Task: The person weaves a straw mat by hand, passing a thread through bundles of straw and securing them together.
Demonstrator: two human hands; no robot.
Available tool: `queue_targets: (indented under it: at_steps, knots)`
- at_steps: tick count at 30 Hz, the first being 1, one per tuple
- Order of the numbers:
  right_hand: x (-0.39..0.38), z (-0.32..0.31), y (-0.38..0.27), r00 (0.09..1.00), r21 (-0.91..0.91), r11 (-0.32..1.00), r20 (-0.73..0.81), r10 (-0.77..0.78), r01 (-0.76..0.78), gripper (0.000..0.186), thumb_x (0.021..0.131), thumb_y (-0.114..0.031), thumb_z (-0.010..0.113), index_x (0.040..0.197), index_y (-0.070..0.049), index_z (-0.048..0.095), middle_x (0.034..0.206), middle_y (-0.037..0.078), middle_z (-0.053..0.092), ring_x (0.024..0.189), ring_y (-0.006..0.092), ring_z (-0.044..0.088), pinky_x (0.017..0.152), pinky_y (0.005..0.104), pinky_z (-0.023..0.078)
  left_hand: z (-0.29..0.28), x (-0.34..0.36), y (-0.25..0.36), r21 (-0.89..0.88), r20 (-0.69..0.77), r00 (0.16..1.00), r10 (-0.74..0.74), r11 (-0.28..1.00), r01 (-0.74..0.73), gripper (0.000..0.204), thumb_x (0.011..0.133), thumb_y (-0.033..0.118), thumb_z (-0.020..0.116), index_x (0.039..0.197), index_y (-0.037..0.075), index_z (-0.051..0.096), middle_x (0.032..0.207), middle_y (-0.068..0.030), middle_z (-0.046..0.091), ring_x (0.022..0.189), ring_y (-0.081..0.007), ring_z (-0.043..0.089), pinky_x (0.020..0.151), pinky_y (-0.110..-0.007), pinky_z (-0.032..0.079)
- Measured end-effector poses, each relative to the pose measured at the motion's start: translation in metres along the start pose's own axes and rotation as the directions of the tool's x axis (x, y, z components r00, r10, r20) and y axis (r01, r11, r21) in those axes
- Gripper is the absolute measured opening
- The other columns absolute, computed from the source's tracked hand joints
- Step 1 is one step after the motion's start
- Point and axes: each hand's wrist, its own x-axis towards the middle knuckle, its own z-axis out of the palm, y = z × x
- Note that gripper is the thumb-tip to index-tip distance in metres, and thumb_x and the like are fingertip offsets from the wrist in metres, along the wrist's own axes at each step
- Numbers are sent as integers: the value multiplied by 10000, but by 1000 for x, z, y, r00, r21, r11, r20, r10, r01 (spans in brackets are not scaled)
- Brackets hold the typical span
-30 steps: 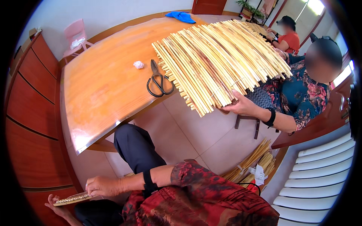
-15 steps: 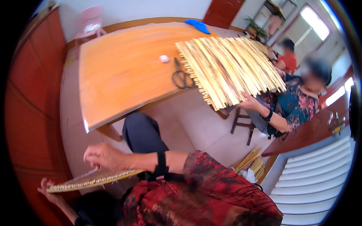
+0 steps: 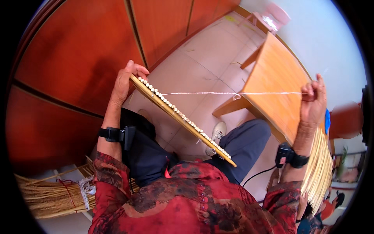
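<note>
My left hand (image 3: 128, 80) grips the upper end of a stalk mat (image 3: 183, 117), seen nearly edge-on. A row of pale round stalk ends runs along its yellow edge strip, which slants down to the right above my lap. From near the mat's upper part a white string (image 3: 198, 93) stretches taut across to my right hand (image 3: 313, 101). The fingers of that hand are bent and pinched around the string's end, with the index finger raised. A small loop or knot (image 3: 236, 96) shows midway along the string.
A wooden table (image 3: 278, 85) stands to the right, a pink chair (image 3: 276, 17) behind it. Red cabinet doors (image 3: 85, 54) line the left side. Bundled dry stalks (image 3: 54, 193) lie at lower left. Another stalk mat (image 3: 317, 167) and people are at lower right.
My view has swung left toward the cabinet. My right hand has moved from close above the mat far out to the right, drawing the string straight. My left hand still holds the mat.
</note>
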Motion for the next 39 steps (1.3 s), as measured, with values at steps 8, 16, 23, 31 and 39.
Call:
queue_targets:
  at_steps: [8,16,23,31,39]
  knots:
    - [-40,112,70,858,-421,897,406,316,-131,175,952,-133,521,1031,-9,616,779,38,598,667,83,572,624,217,481,3,-24,-17,-86,-85,996,-40,996,32,567,999,374,247,823,-16,617,667,-125,639,666,-188,597,784,-308,459]
    - [-157,171,176,552,-303,936,756,352,-181,137,940,-109,510,936,-17,610,874,106,644,811,217,624,746,308,477,5,-51,-4,88,-79,962,262,963,-255,497,988,325,258,834,-8,593,640,-138,635,685,-227,615,908,-434,418]
    - [-182,172,186,466,-276,905,786,406,-324,160,944,-122,494,962,-8,605,884,128,644,844,251,636,768,322,484,-7,-98,1,260,-28,987,161,954,-148,590,1000,439,279,903,-30,623,778,-123,667,854,-244,610,974,-442,386]
    - [-191,171,191,430,-297,861,770,472,-413,171,943,-124,492,971,4,603,895,128,660,865,227,645,784,314,490,-3,-111,54,816,323,932,168,449,-364,588,691,385,766,1152,68,583,1208,-123,581,1213,-310,513,1073,-517,285]
    - [-183,174,195,400,-334,845,767,501,-419,158,932,-117,502,960,1,603,904,117,671,853,197,647,773,304,492,5,-115,43,828,442,893,86,343,-443,453,652,137,754,1084,106,624,1021,-46,636,1023,-236,612,1015,-484,370]
